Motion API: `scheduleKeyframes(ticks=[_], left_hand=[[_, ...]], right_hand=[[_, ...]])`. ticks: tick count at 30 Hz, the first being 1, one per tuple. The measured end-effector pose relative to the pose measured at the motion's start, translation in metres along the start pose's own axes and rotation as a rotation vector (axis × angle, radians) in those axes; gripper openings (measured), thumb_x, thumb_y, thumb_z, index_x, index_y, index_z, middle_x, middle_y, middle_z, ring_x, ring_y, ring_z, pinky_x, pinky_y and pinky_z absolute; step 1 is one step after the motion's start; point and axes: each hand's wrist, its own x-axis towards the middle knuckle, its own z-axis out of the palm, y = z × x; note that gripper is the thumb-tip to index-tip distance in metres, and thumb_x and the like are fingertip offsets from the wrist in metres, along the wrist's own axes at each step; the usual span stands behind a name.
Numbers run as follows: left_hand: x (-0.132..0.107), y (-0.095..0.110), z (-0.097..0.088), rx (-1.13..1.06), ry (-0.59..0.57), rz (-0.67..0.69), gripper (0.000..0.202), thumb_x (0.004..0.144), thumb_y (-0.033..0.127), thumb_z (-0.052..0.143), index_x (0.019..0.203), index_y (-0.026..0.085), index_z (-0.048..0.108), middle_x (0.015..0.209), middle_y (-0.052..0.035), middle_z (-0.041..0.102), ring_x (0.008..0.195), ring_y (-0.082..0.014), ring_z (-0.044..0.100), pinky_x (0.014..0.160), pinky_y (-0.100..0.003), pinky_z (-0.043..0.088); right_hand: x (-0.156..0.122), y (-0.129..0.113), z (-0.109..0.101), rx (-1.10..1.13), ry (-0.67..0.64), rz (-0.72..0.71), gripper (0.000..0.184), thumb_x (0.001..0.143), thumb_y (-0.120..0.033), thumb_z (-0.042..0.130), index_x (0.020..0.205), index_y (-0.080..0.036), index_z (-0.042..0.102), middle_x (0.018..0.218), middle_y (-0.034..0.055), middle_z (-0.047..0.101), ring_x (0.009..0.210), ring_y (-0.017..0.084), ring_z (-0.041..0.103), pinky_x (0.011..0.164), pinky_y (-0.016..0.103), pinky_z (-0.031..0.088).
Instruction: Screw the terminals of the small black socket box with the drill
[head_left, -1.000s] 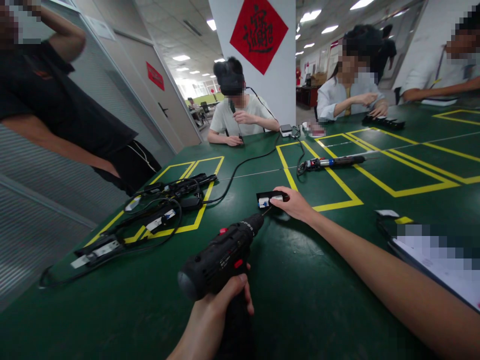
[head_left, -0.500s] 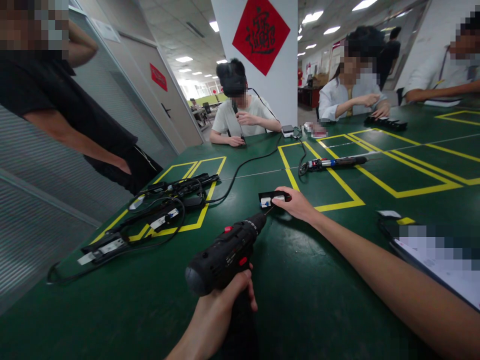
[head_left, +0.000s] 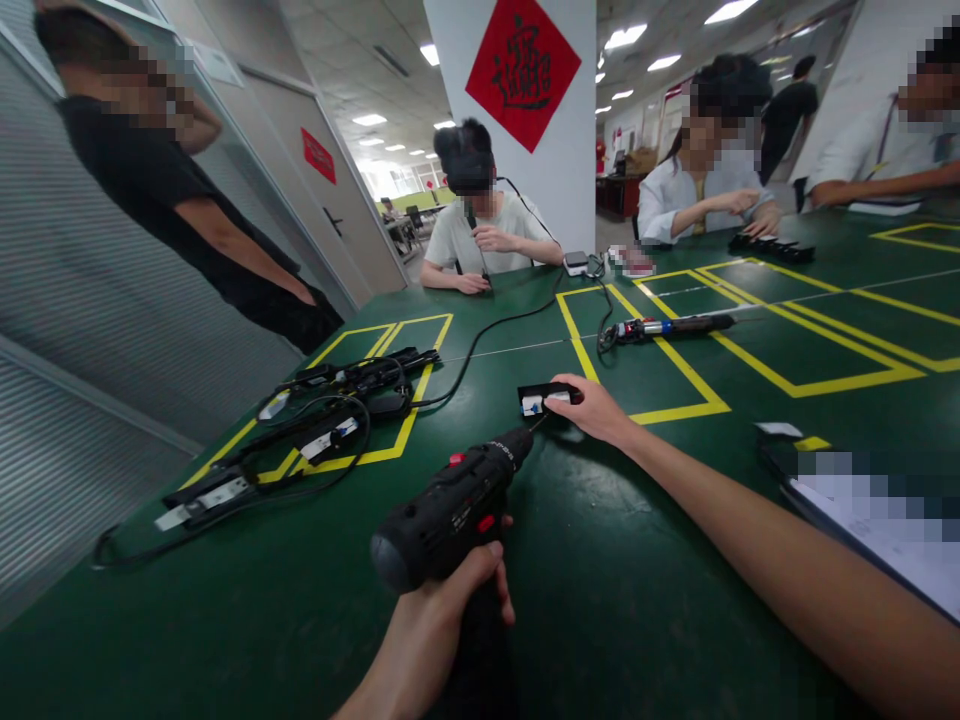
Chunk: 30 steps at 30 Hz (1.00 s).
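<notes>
My left hand [head_left: 431,620] is wrapped round the handle of a black cordless drill [head_left: 450,505] with red buttons. Its thin bit points away from me, at the near face of a small black part with a white piece and a blue spot [head_left: 532,405]. Whether the bit tip touches that part I cannot tell. My right hand [head_left: 601,412] grips the part at its right end, fingers over the top and thumb in front, keeping it on the green table [head_left: 600,600].
Black cabled assemblies [head_left: 360,400] with white labels lie at left inside yellow tape. A pen-shaped electric screwdriver [head_left: 675,325] lies beyond my right hand. Pixelated papers [head_left: 877,530] are at right. A person [head_left: 480,225] sits opposite, others sit at right, one stands at left.
The standing person at left has shifted to the right, and a person far back at right has moved slightly. My hands, the drill and the part look almost unchanged.
</notes>
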Motion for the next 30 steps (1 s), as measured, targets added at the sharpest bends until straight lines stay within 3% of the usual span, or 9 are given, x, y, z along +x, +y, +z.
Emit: scheduleKeyframes(ticks=[9, 17, 30], left_hand=[[0.0035, -0.0006, -0.0022, -0.012, -0.057, -0.020, 0.032, 0.076, 0.038, 0.059, 0.093, 0.011, 0.061, 0.060, -0.0017, 0.060, 0.052, -0.0178, 0.060, 0.055, -0.031, 0.047], [0.0056, -0.0029, -0.0070, -0.004, -0.119, -0.030, 0.027, 0.081, 0.036, 0.056, 0.094, 0.012, 0.057, 0.062, -0.0011, 0.059, 0.054, -0.0170, 0.060, 0.059, -0.031, 0.047], [0.0046, -0.0018, -0.0039, -0.006, -0.075, -0.003, 0.032, 0.077, 0.038, 0.058, 0.094, 0.011, 0.059, 0.060, -0.0012, 0.060, 0.051, -0.0170, 0.059, 0.055, -0.030, 0.046]], right_hand=[[0.0001, -0.0028, -0.0012, 0.007, -0.010, 0.001, 0.031, 0.089, -0.033, 0.057, 0.116, -0.017, 0.056, 0.114, 0.0071, 0.061, 0.095, 0.020, 0.062, 0.080, 0.042, 0.051], [-0.0012, -0.0016, -0.0005, 0.003, -0.009, -0.004, 0.032, 0.089, -0.033, 0.057, 0.117, -0.017, 0.056, 0.114, 0.0070, 0.061, 0.094, 0.020, 0.062, 0.080, 0.042, 0.052], [-0.0009, -0.0030, -0.0016, 0.012, -0.020, 0.002, 0.031, 0.089, -0.033, 0.057, 0.116, -0.017, 0.056, 0.113, 0.0069, 0.061, 0.093, 0.020, 0.063, 0.079, 0.041, 0.052]])
